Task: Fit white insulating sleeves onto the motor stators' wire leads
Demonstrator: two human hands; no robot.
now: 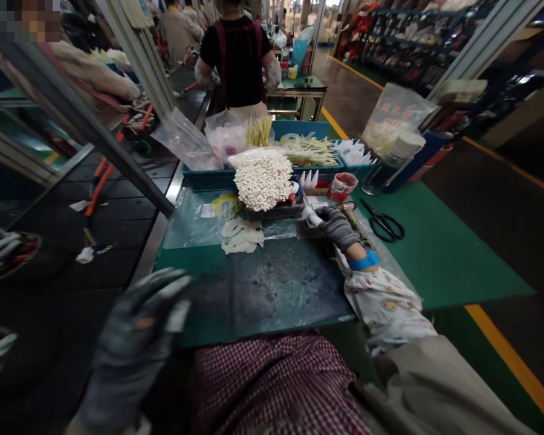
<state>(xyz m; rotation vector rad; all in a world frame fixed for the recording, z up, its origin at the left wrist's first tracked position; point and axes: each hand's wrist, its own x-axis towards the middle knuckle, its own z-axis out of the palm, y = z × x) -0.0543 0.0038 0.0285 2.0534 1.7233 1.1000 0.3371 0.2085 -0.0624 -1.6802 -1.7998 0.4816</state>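
My left hand (138, 338), in a grey glove with pale fingertips, is held over the left front edge of the workbench. Motion blurs it, but its fingers are stretched out and nothing shows in them. Across the bench, my gloved right hand (340, 228) reaches to the near side of a small dark tray (276, 212). Its fingers are drawn together around a white tip; whether that is a covered fingertip or a held part I cannot tell. Beside it stands a bundle of small white beads (263, 181). Flat cream cut-out pieces (242, 235) lie left of centre.
Black-handled scissors (385, 226) lie on the right, near a red-and-white cup (343, 186) and a clear bottle (396, 160). Blue bins (208, 179) with pale strips line the back. A dark conveyor (131, 205) runs along the left. Another person (238, 60) stands beyond.
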